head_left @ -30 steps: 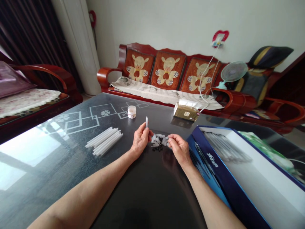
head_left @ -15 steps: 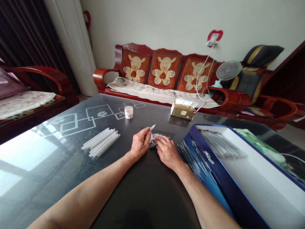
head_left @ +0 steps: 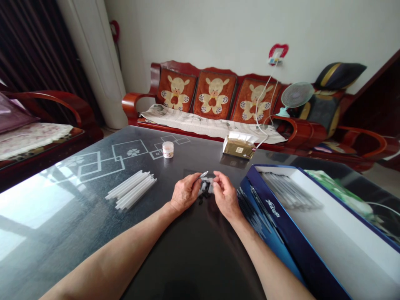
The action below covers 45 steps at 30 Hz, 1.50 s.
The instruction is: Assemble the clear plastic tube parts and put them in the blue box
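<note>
Near the middle of the dark glass tabletop [head_left: 190, 254], the person's left hand [head_left: 186, 192] pinches a slim pointed pale stick [head_left: 203, 174] between thumb and forefinger, its tip angled up toward the right hand. The right hand [head_left: 226, 196] sits just beside it with its fingers drawn together, their tips [head_left: 218, 176] over a small heap of pale pieces and black bits [head_left: 205, 188]; whether they grip anything cannot be told. That heap lies on the surface between the two hands, partly hidden by them. Left of the hands, a loose bundle of white plastic tubes [head_left: 131, 189] lies flat, and toward the far edge stand a small white jar with a pale lid [head_left: 168, 149] and a gold-brown packet topped with white tissue [head_left: 238, 146]. Along the right edge, a navy-and-white box [head_left: 275, 216] holds blurred clear sticks [head_left: 289, 191], and dark thin sticks [head_left: 251, 206] lie on its blue flap. Beyond the far edge stands a red wooden sofa [head_left: 131, 102] with orange sheep-patterned cushions [head_left: 213, 95]
</note>
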Tool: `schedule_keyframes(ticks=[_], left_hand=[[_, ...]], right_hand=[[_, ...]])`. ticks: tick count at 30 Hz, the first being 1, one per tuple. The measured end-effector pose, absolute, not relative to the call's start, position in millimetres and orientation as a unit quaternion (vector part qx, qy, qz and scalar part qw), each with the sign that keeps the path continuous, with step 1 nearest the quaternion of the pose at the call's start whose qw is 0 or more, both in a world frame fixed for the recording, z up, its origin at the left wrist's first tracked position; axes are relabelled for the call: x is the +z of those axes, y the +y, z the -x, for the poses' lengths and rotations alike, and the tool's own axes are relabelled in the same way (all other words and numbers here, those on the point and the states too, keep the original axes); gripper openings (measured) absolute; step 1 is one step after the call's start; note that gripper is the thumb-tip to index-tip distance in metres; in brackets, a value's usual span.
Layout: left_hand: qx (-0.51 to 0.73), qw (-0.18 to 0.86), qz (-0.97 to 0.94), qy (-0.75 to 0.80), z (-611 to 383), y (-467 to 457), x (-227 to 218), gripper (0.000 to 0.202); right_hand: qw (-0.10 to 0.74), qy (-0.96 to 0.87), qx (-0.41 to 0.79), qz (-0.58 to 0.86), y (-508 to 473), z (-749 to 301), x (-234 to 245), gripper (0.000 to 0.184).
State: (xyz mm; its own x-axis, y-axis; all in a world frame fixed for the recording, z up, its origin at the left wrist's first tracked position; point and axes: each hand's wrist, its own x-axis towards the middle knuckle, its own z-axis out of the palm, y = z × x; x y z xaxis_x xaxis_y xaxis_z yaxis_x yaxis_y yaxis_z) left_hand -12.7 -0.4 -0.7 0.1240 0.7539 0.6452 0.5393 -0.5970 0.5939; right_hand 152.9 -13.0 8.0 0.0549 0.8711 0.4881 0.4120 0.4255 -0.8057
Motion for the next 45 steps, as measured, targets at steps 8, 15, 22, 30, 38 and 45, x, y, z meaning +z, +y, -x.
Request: schedule_keyframes(ticks=[8,15,22,30,38,45], left_hand=[[0.4,0.058,-0.812,0.421,12.2,-5.4,-0.7,0.031],[0.374,0.057,-0.826,0.417,13.0,-8.1,3.1,0.034],[0.36,0.03,-0.822,0.44,11.3,-8.9,3.3,0.034],[0.334,0.029,-0.829,0.447,11.7,-10.6,5.8,0.033],[0.345,0.022,-0.817,0.46,10.0,-9.8,5.5,0.034],[0.307,0.018,-0.826,0.472,9.7,-11.1,8.9,0.03]], right_hand=[[0.583,-0.471,0.467,0.469,-11.0,-148.8,10.2,0.038],[0.549,-0.493,0.512,0.439,-16.1,-144.3,13.4,0.039],[0.64,-0.371,0.543,0.396,-3.6,-157.7,10.5,0.036],[0.625,-0.41,0.523,0.408,-9.2,-152.1,11.0,0.035],[0.597,-0.484,0.482,0.42,-15.2,-149.5,15.9,0.035],[0.579,-0.485,0.495,0.43,-15.5,-150.9,17.2,0.034]])
